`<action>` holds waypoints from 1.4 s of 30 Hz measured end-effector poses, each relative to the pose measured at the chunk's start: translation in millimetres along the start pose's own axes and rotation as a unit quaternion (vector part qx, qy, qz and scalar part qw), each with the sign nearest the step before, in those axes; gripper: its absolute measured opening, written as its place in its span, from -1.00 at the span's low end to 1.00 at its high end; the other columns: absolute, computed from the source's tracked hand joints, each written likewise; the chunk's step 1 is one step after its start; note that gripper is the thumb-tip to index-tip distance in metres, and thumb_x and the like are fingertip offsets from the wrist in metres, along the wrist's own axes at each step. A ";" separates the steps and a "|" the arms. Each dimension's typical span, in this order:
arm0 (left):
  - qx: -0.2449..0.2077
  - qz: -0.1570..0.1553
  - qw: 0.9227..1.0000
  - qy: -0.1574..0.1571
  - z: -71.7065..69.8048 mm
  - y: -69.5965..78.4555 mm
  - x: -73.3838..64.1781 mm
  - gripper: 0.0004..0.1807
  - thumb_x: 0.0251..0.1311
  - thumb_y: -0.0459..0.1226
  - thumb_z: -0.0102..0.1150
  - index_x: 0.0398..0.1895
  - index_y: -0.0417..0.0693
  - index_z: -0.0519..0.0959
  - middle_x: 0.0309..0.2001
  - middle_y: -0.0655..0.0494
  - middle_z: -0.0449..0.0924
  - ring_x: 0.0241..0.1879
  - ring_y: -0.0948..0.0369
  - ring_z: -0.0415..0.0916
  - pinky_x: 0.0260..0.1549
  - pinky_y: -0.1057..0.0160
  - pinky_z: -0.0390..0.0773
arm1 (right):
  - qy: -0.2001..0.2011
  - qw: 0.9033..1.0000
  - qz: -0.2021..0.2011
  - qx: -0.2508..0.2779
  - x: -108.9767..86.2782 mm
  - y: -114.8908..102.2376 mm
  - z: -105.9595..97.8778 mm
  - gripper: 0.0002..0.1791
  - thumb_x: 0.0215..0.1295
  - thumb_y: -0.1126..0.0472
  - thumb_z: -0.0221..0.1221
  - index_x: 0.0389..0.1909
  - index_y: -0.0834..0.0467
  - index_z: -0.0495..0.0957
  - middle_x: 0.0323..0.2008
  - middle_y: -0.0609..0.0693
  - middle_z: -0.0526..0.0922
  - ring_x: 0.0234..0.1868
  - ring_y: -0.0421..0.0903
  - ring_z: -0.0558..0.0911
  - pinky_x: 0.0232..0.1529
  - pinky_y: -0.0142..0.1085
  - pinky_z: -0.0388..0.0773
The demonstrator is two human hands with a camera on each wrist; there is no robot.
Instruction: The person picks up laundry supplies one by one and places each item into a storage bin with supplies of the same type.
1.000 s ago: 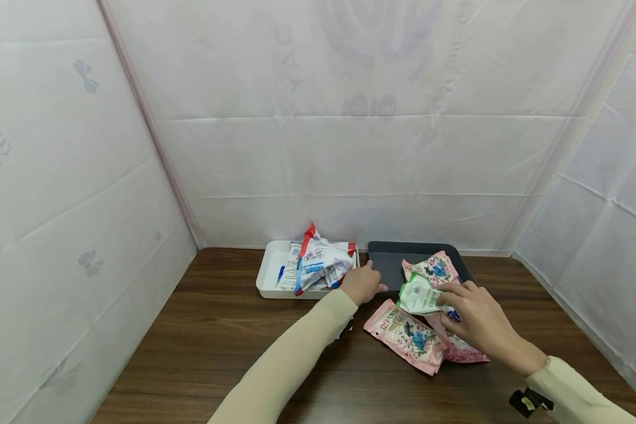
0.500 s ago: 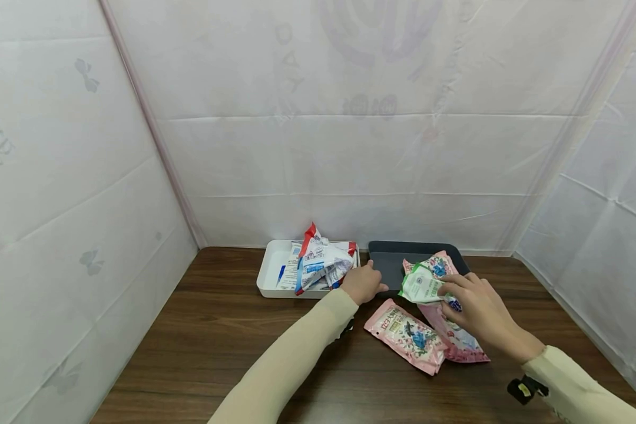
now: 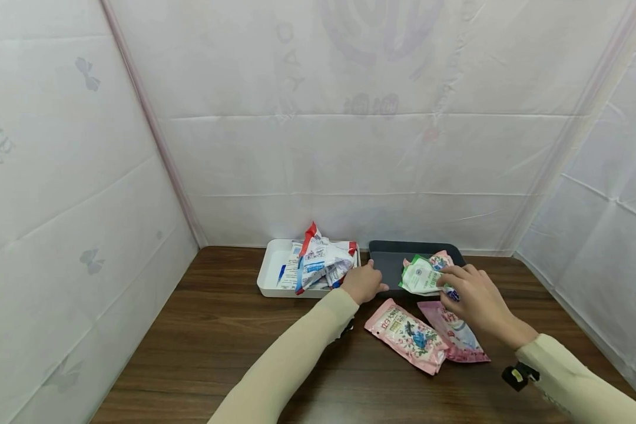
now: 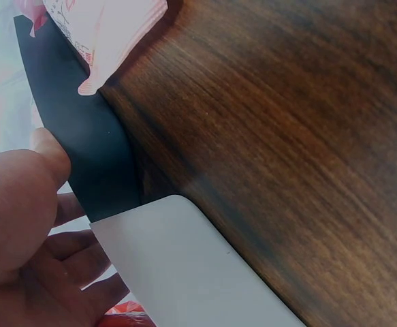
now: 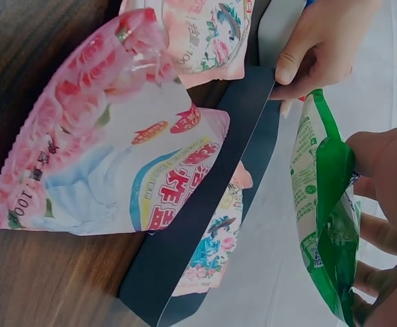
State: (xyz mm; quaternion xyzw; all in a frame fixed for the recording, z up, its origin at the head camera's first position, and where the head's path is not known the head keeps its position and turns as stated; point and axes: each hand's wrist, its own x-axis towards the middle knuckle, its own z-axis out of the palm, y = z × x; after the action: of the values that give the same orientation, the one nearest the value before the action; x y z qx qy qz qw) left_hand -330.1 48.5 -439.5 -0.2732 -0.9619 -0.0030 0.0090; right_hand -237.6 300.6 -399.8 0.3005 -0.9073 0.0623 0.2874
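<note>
My left hand [image 3: 363, 284] is where the white tray [image 3: 261, 285] meets the dark grey tray [image 3: 384, 247]. Its thumb [image 4: 52, 155] lies at the dark tray's rim and its fingers reach behind the tray walls, so it appears to pinch that rim. Over the dark tray's right part, my right hand [image 3: 474, 300] grips a green-and-white packet [image 3: 420, 278] between thumb and fingers. In the right wrist view this packet hangs apart from the tray, its green side turned to the camera. Beneath it, a pink floral packet [image 5: 215, 245] lies inside the dark tray, partly hidden.
Two more pink packets lie on the brown wooden table [image 3: 217, 353] before the dark tray: a floral one [image 3: 405, 335] and a rose-printed one [image 3: 461, 335]. Several white, blue and red packets [image 3: 318, 259] are piled in the white tray. Pale sheeting [image 3: 350, 153] walls the table's back and sides.
My right hand has lifted the green-and-white packet slightly up and back, from above the pink packets to over the dark tray. The left hand stays where it was.
</note>
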 end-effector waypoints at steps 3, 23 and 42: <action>-0.003 -0.001 1.000 0.001 -1.3 0.4 -0.2 -0.58 0.47 0.12 0.08 -0.12 0.06 0.79 0.44 -0.16 0.39 -0.02 0.11 0.70 -0.31 0.20 0.69 | 0.003 1.000 -0.001 0.004 3.0 2.1 1.6 -0.83 0.07 0.29 0.42 -0.29 0.08 0.69 -0.05 0.13 0.72 -0.25 0.06 0.53 -0.33 -0.12 0.33; -0.005 0.001 1.000 0.001 -0.6 0.7 1.5 -0.57 0.48 0.11 0.08 -0.05 0.03 0.78 0.42 -0.18 0.41 0.09 0.08 0.66 -0.17 0.16 0.69 | -0.013 1.000 0.017 0.005 16.3 12.6 12.2 -0.86 0.14 0.26 0.41 -0.26 0.10 0.71 -0.05 0.08 0.72 -0.25 0.06 0.54 -0.32 -0.05 0.39; -0.004 0.000 1.000 0.001 -2.4 0.9 -0.6 -0.56 0.47 0.11 0.10 0.00 0.03 0.77 0.41 -0.15 0.43 0.12 0.09 0.65 -0.13 0.16 0.69 | -0.068 0.997 0.035 0.009 31.6 30.3 21.3 -0.86 0.17 0.27 0.42 -0.24 0.15 0.74 0.02 0.18 0.71 -0.16 0.18 0.60 -0.21 0.07 0.50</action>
State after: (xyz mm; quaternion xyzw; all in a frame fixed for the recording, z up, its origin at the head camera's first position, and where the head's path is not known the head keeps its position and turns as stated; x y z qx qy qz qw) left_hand -329.0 48.9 -437.1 -0.2732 -0.9619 -0.0068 0.0084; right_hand -286.2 302.9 -397.9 0.2750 -0.9340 0.0601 0.2201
